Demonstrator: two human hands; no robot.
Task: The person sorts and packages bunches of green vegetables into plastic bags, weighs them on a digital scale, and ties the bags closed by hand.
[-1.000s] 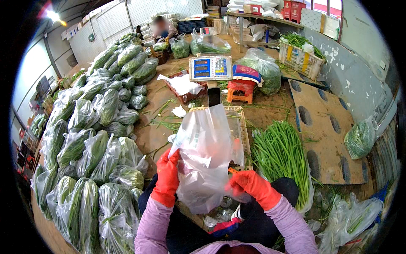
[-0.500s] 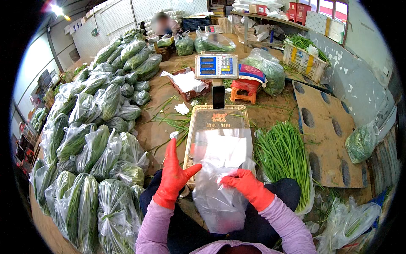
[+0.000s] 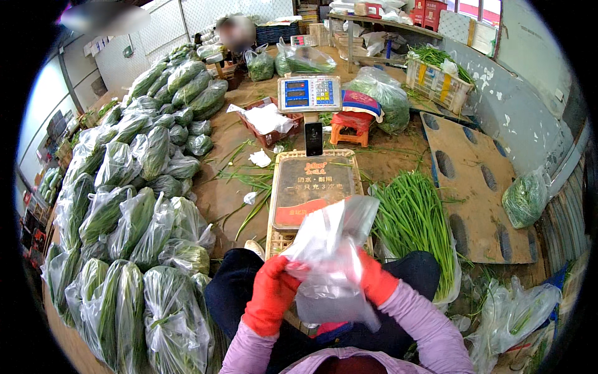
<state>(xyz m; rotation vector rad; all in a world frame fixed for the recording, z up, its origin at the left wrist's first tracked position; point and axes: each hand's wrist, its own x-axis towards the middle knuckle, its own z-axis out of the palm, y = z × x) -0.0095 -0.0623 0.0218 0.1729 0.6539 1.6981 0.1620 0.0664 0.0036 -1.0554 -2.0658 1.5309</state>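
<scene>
A clear plastic bag (image 3: 327, 243) hangs over my lap, held between both hands in red rubber gloves. My left hand (image 3: 272, 296) is closed on the bag's left edge. At the right side, my right hand (image 3: 377, 278) grips the bag too; its fingertips show only dimly through the film. Just beyond the bag lies the flat platform of a scale (image 3: 302, 181), with nothing resting on it but part of the bag overlapping its near edge. To the right is a loose heap of long green stalks (image 3: 414, 218), like garlic chives.
Bagged green vegetables (image 3: 143, 215) are piled along the left. A phone (image 3: 313, 138) stands before the scale's display (image 3: 309, 93). Beyond are a red basket (image 3: 274, 136) and an orange stool (image 3: 350, 129). A board with oval holes (image 3: 479, 187) lies right; a person (image 3: 235, 37) sits far back.
My left hand has come down from its raised, spread pose and taken hold of the bag. The bag has been drawn nearer, uncovering the scale platform. The view has shifted slightly.
</scene>
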